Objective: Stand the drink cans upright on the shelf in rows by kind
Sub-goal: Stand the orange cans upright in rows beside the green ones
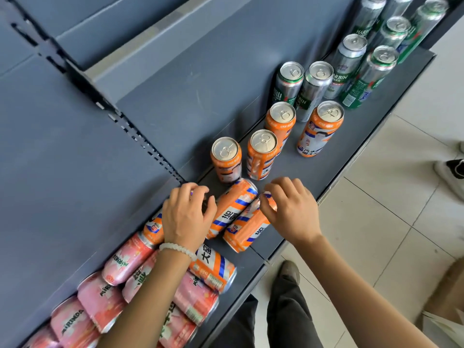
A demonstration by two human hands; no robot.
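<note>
Several orange cans stand upright on the grey shelf (334, 156), the nearest one (226, 159) just beyond my hands. More orange cans lie on their sides. My left hand (187, 214) curls over the top end of one lying orange can (153, 228), which it mostly hides. My right hand (291, 209) grips the upper end of another lying orange can (244, 228). A third lying orange can (233, 208) rests between my hands, untouched. Pink Mirinda cans (125, 259) lie piled at the lower left. Green and silver beer cans (349, 64) stand upright at the far right.
The shelf's back panel (75, 146) rises on the left, and an upper shelf (200, 46) overhangs at the back. Tiled floor (376, 222) lies right of the shelf edge. My legs and shoe (288, 275) are below, another person's shoe (452, 174) at the right edge.
</note>
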